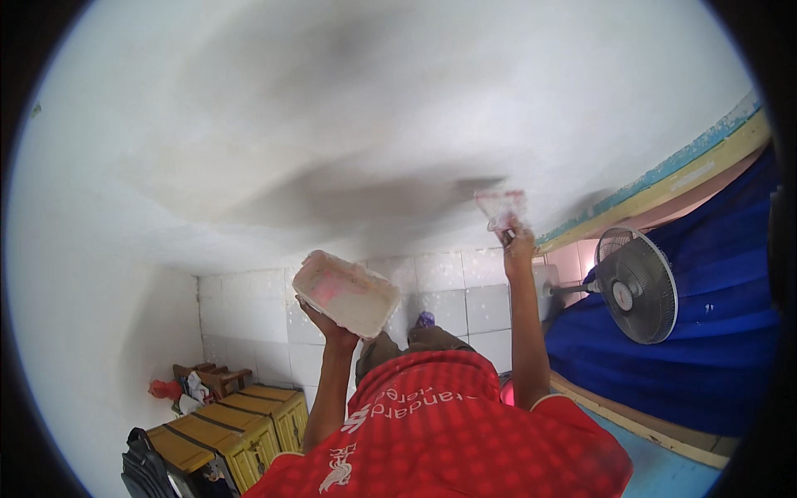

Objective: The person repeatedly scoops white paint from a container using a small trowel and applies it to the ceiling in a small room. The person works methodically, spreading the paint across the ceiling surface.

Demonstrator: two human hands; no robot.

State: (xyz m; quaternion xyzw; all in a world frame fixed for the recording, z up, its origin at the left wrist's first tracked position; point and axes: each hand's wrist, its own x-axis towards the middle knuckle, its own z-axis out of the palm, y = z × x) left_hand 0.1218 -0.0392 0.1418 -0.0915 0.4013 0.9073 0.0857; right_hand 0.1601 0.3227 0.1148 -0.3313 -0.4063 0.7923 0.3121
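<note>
A rectangular tub (353,296) with rounded corners sits in front of the person's body, left of the middle of the view and above the tiled floor (488,309). It is tilted, so its broad face shows to the camera while its long axis slants down to the right. Its colour is a dull off-white going to beige, and a patchy pink smear spreads over the upper left part of that face. The rim looks rough and uneven, as if crusted, with paler bits along it. The left hand (334,330) grips the tub from below at its lower left side; part of the fingers is hidden by it.

Farther right and higher up, the right hand (516,239) is closed around the lower end of a flat tool (501,207). The tool widens away from the fingers into a pale, partly see-through-looking blade, with a reddish line along its far edge and pink marks lower down. Blur softens its outline. It is close to the white wall (398,100), where a dark shadow lies just beside it; whether it touches the wall cannot be told.
</note>
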